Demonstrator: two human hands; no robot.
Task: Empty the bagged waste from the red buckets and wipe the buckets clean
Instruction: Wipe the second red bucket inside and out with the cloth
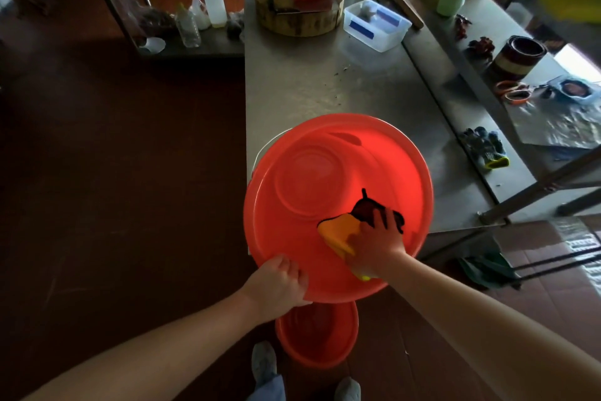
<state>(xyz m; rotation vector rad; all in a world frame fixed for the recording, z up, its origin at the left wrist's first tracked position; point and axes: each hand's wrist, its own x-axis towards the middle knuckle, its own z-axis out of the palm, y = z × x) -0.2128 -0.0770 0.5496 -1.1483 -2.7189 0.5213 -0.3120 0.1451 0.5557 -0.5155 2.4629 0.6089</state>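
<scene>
At the bench's (325, 85) near-left corner, a large red bucket (374, 147) sits w/ its mouth facing up toward the camera, its near rim reaching out past the bench's near edge; can't tell if it is tipped. On the floor just below it, by the person's shoes (264, 361), stands a second, smaller red bucket (317, 335). Toward the bench's far edge sit a round wooden chopping block (299, 16) & a white plastic tub (377, 25), side by side. The left hand (276, 286) grips the big bucket's near rim, fingers (292, 270) curled over the lip. The right hand (377, 241) is inside the bucket, fingers (379, 217) spread and flat, pressing a yellow-and-dark cloth (338, 231) against the inner wall nr the near-right side. A pair of dark work gloves (486, 148) lies along the bench's right edge.
</scene>
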